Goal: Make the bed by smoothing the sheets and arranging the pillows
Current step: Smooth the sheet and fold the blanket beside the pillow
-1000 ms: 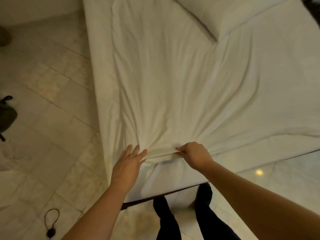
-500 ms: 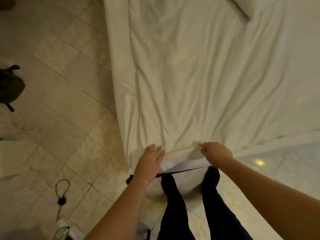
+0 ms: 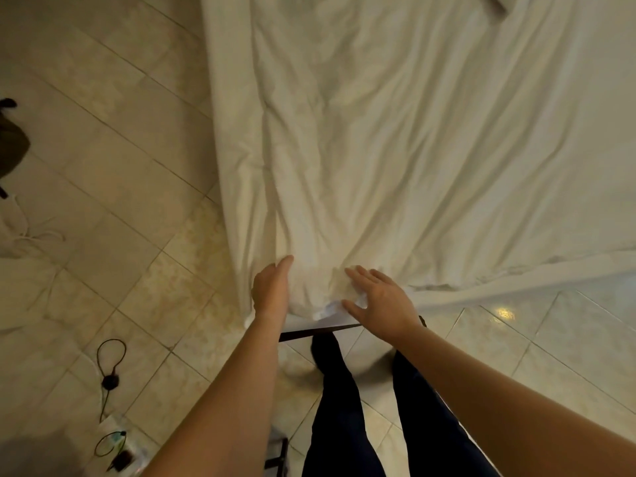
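Note:
A white sheet (image 3: 395,139) covers the bed, with long creases running toward the near corner. My left hand (image 3: 272,287) lies edge-on against the sheet at that corner, fingers straight. My right hand (image 3: 378,301) hovers flat over the same corner with fingers spread, its thumb beside a bunched fold of sheet (image 3: 332,309). A corner of a white pillow (image 3: 499,5) shows at the top edge. The dark bed frame (image 3: 316,330) peeks out below the corner.
Tiled floor (image 3: 113,160) lies left of and below the bed. A black cable with a plug (image 3: 110,370) and another cable sit at lower left. A dark bag (image 3: 12,146) is at the left edge. My legs in dark trousers (image 3: 340,407) stand at the corner.
My right hand has let go of the pinched fold and opened flat. The sheet corner has been drawn down over the mattress corner. My view has shifted toward the bed's corner.

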{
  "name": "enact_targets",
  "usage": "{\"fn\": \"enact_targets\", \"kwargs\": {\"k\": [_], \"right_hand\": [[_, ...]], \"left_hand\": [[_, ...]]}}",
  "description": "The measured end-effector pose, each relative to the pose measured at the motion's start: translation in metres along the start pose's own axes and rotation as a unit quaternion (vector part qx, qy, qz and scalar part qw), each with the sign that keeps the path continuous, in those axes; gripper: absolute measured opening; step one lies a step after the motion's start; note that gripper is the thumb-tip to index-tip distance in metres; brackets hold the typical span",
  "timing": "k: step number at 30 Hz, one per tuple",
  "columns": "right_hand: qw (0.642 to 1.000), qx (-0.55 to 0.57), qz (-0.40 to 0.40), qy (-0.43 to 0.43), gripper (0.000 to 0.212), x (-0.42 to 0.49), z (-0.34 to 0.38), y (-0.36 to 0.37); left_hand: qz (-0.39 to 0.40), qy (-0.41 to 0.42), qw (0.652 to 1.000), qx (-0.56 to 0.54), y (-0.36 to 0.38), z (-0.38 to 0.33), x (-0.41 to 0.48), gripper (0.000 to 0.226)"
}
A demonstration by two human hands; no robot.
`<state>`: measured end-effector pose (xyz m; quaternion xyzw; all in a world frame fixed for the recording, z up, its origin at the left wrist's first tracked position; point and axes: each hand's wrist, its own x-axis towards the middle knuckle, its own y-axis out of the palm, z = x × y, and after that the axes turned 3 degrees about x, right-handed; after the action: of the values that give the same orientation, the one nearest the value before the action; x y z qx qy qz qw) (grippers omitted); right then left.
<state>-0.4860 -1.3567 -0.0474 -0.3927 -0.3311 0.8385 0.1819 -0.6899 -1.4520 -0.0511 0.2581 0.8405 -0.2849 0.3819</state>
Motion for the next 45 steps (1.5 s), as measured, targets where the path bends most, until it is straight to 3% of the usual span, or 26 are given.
{"fn": "enact_targets", "kwargs": {"k": [5, 8, 11, 13, 15, 18, 23, 27, 29, 31, 34, 37, 39, 42, 45], "right_hand": [[1.000, -0.004, 0.021, 0.018, 0.080, -0.009, -0.020, 0.000], [0.998, -0.047, 0.027, 0.021, 0.083, -0.013, -0.030, -0.002], [0.993, -0.110, 0.026, 0.033, 0.085, -0.016, -0.032, -0.003], [0.990, -0.131, 0.032, 0.045, 0.083, -0.018, -0.029, -0.003], [0.990, -0.129, 0.039, 0.045, 0.081, -0.018, -0.024, -0.002], [0.991, -0.124, 0.045, 0.006, 0.077, -0.015, -0.011, 0.000], [0.990, -0.088, 0.105, -0.017, 0.073, -0.013, 0.005, 0.005], [0.994, -0.045, 0.103, 0.011, 0.070, -0.016, -0.009, 0.001], [0.996, -0.058, 0.067, 0.012, 0.066, -0.014, -0.022, -0.002], [0.996, -0.072, 0.036, 0.025, 0.064, -0.012, -0.038, -0.007], [0.995, -0.082, -0.006, 0.060, 0.063, -0.006, -0.061, -0.019], [0.989, -0.089, 0.004, 0.120, 0.065, 0.002, -0.086, -0.025], [0.984, -0.089, 0.058, 0.146, 0.071, 0.004, -0.101, -0.025], [0.981, -0.066, 0.127, 0.133, 0.078, -0.001, -0.116, -0.028], [0.989, -0.021, 0.101, 0.103, 0.067, -0.004, -0.130, -0.044]], "left_hand": [[-0.001, 0.054, 0.997, -0.064, -0.014, -0.007, -0.010, 0.028], [0.017, 0.098, 0.995, 0.007, -0.034, -0.007, -0.009, 0.014], [0.042, 0.087, 0.988, 0.116, -0.056, -0.002, -0.008, 0.015], [0.040, 0.088, 0.989, 0.114, -0.073, 0.002, -0.006, 0.018], [0.022, 0.098, 0.988, 0.115, -0.094, 0.005, -0.008, 0.018], [-0.030, 0.131, 0.969, 0.207, -0.123, 0.023, -0.010, 0.015], [-0.078, 0.119, 0.956, 0.255, -0.130, 0.057, 0.001, 0.020], [-0.107, 0.073, 0.923, 0.362, -0.100, 0.053, 0.012, 0.008], [-0.149, 0.080, 0.877, 0.450, -0.083, 0.046, 0.013, 0.030], [-0.170, 0.167, 0.851, 0.469, -0.064, 0.037, 0.007, 0.048], [-0.090, 0.281, 0.821, 0.488, -0.026, 0.025, -0.002, 0.061], [0.032, 0.282, 0.809, 0.514, 0.013, 0.032, -0.007, 0.066], [0.092, 0.251, 0.777, 0.570, 0.030, 0.052, -0.009, 0.064], [0.086, 0.209, 0.751, 0.621, 0.042, 0.069, -0.011, 0.061], [0.039, 0.191, 0.759, 0.621, 0.064, 0.054, -0.021, 0.046]]}}
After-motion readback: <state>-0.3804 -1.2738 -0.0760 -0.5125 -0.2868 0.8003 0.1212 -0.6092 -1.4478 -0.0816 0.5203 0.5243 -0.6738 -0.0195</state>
